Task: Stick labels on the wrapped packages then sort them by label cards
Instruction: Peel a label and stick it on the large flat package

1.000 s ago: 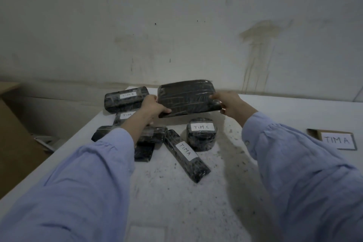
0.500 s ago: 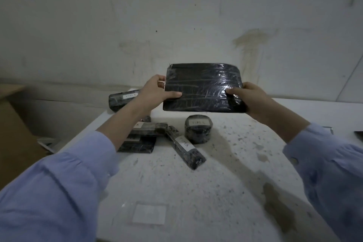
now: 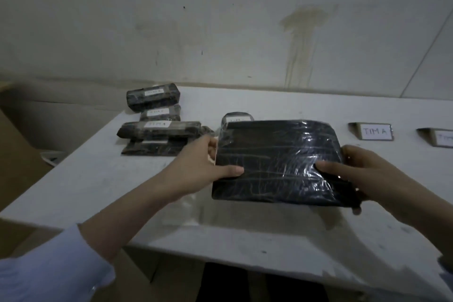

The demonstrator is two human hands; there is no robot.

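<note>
A flat black package (image 3: 279, 157) wrapped in clear film, with no label on the face I see, is held just above the white table (image 3: 93, 179). My left hand (image 3: 203, 169) grips its left edge, thumb on top. My right hand (image 3: 367, 174) grips its right edge, thumb on top as well. Behind it at the left lie several labelled black packages (image 3: 157, 127); a round one (image 3: 236, 117) peeks over the held package. A card reading "TIM A" (image 3: 373, 131) stands at the right, with a second card (image 3: 441, 137) cut off by the frame edge.
A clear plastic sheet (image 3: 186, 206) lies on the table under my left wrist. The stained wall (image 3: 245, 32) rises right behind the table. Cardboard boxes (image 3: 14, 154) stand to the left of the table. The table's front edge runs close below my arms.
Both hands have brought the flat package down and toward me, from up in front of the wall to just above the table. The view has shifted right, showing the label cards.
</note>
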